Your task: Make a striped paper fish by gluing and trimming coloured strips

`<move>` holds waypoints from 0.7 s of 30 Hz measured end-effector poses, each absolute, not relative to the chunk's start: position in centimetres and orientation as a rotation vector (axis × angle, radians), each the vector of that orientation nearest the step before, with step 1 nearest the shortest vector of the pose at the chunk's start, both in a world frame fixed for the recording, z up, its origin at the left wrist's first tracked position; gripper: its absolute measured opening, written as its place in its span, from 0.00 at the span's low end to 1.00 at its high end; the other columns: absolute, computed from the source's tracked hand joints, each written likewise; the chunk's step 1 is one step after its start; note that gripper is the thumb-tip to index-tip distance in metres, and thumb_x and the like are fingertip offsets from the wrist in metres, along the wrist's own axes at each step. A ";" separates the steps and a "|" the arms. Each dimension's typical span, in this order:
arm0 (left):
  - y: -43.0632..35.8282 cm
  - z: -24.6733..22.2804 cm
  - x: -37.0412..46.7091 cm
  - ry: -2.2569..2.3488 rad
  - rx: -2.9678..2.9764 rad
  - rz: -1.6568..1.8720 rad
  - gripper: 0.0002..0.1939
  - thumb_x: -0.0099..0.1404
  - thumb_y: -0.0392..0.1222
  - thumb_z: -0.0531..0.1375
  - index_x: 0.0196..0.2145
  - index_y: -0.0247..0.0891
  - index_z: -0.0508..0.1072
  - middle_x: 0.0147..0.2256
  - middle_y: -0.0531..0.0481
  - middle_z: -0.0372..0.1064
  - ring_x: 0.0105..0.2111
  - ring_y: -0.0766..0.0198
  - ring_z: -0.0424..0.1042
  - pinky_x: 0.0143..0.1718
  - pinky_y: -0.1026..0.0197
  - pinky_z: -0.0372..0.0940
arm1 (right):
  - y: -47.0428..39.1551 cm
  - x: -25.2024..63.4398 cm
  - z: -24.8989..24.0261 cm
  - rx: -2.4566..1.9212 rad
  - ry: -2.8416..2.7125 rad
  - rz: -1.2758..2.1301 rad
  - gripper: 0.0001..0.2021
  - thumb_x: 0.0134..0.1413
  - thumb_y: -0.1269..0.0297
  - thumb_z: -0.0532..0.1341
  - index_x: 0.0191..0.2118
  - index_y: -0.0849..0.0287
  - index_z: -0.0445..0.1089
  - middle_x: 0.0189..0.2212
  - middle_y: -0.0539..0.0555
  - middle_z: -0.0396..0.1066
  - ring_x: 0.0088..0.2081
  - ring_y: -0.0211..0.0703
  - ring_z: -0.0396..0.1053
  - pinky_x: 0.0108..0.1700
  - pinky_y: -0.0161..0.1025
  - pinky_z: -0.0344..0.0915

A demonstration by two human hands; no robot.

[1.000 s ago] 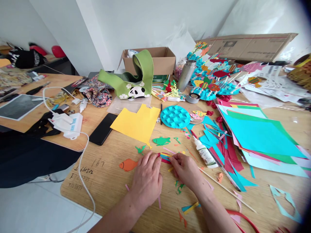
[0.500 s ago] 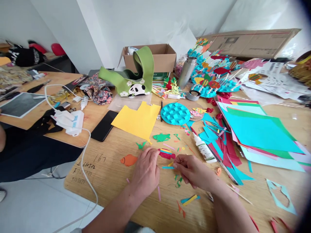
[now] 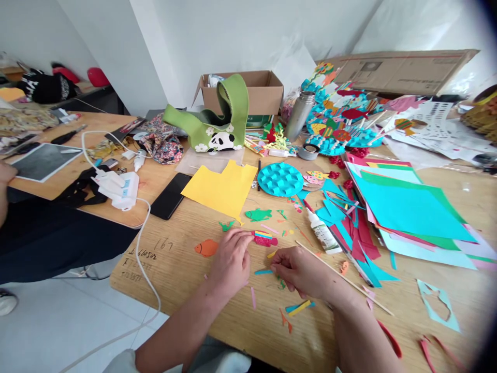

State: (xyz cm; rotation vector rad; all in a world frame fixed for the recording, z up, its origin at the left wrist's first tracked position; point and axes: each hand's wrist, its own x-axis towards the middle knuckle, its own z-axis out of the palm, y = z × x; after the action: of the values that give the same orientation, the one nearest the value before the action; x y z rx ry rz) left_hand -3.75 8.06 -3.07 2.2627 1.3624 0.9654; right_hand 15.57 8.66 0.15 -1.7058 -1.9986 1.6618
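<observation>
A dark red paper fish (image 3: 263,241) with yellow and blue strips across it lies flat on the table. My left hand (image 3: 234,259) rests at its left end, the fingertips holding it down. My right hand (image 3: 298,270) is closed in a pinch just below and right of the fish. A narrow blue paper strip (image 3: 263,272) sticks out to the left from its fingertips. Beside the knuckles lies a short yellow strip (image 3: 271,254). An orange paper fish (image 3: 206,247) is left of my left hand, and a green paper fish (image 3: 258,214) lies beyond the red one.
A glue bottle (image 3: 323,233) lies right of the hands, near a wooden skewer (image 3: 349,278). Red-handled scissors (image 3: 392,339) are at the front right. Farther back are yellow paper (image 3: 221,187), a blue textured disc (image 3: 280,180), a phone (image 3: 170,196) and stacked coloured sheets (image 3: 415,204).
My right hand has drawn slightly toward me with the blue strip, apart from the yellow strip. My left hand stays at the red fish. The whole view has shifted a little.
</observation>
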 end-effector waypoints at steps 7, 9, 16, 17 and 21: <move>8.1 -3.3 -3.9 1.423 2.230 0.991 0.23 0.61 0.22 0.49 0.51 0.37 0.66 0.44 0.45 0.71 0.48 0.57 0.66 0.51 0.48 0.66 | 8.4 15.5 0.6 -1.636 -2.054 1.613 0.11 0.54 0.64 0.52 0.22 0.57 0.60 0.13 0.44 0.63 0.11 0.30 0.60 0.13 0.27 0.51; 8.2 -3.4 -3.9 1.436 2.221 0.994 0.22 0.61 0.23 0.49 0.51 0.37 0.66 0.44 0.45 0.71 0.48 0.57 0.66 0.51 0.49 0.66 | 8.3 15.4 0.8 -1.603 -2.067 1.618 0.11 0.54 0.65 0.52 0.21 0.57 0.60 0.14 0.44 0.63 0.11 0.30 0.60 0.13 0.27 0.51; 8.1 -3.4 -3.8 1.449 2.200 0.980 0.21 0.61 0.22 0.50 0.50 0.36 0.67 0.45 0.45 0.70 0.48 0.60 0.67 0.52 0.52 0.65 | 8.4 16.0 0.9 -1.599 -1.986 1.468 0.11 0.55 0.62 0.53 0.36 0.58 0.72 0.17 0.45 0.66 0.14 0.32 0.60 0.16 0.30 0.53; 8.1 -3.5 -3.8 1.454 2.206 0.980 0.21 0.61 0.22 0.50 0.49 0.36 0.67 0.45 0.45 0.70 0.48 0.60 0.67 0.52 0.52 0.65 | 8.6 16.2 0.8 -1.623 -1.960 1.372 0.12 0.57 0.61 0.53 0.39 0.58 0.72 0.17 0.46 0.67 0.15 0.33 0.62 0.18 0.31 0.55; 8.2 -3.6 -3.8 1.464 2.249 0.987 0.20 0.61 0.22 0.51 0.48 0.34 0.67 0.43 0.44 0.71 0.47 0.59 0.67 0.51 0.51 0.66 | 9.6 17.2 0.3 -1.641 -1.993 0.945 0.09 0.57 0.63 0.54 0.37 0.58 0.71 0.27 0.51 0.72 0.27 0.39 0.68 0.29 0.35 0.61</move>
State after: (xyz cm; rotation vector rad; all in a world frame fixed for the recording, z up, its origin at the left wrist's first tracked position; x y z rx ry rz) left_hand -3.76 8.23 -3.59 2.2492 1.4636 0.9872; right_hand 17.17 9.58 0.30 -1.6411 -1.9930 0.9447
